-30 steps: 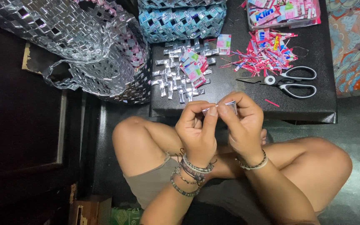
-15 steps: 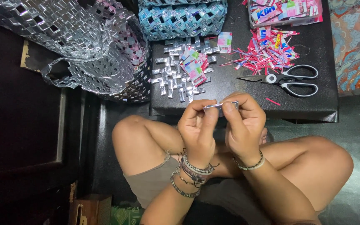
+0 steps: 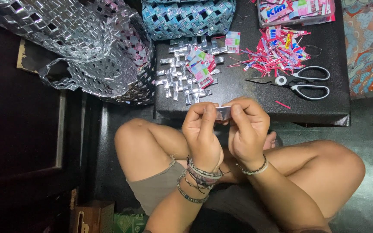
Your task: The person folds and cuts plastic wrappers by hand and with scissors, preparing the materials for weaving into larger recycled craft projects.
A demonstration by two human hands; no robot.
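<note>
Both hands are up over my lap, just off the near edge of the black table. Left hand and right hand are each closed in a pinch on one small silvery foil strip, one hand per end, thumbs on top. The strip sits between the fingertips, near the table's front edge but not touching it.

Doing this step well, my call: keep both pinches tight at the ends so the foil stays flat and taut, line the edges up before pressing, then run a thumbnail along the crease. Foil this thin looks like it will kink or tear if twisted, so no torsion between hands.

On the table, back from the strip: a heap of folded silver links with some pink and green pieces mixed in, then red and pink offcuts toward the scissors, which lie shut with grey handles. At the table's far edge is a woven blue-silver piece. Off the table's left side lies a large woven silver bag.

Hard to read:
- most of the strip is covered by my fingers, so I can't tell its length or how many folds it has
- the underside of the pinch is hidden
- the wrapper tray at the table's far corner is cut off by the frame
- the floor left of the table is too dark to make out
</note>
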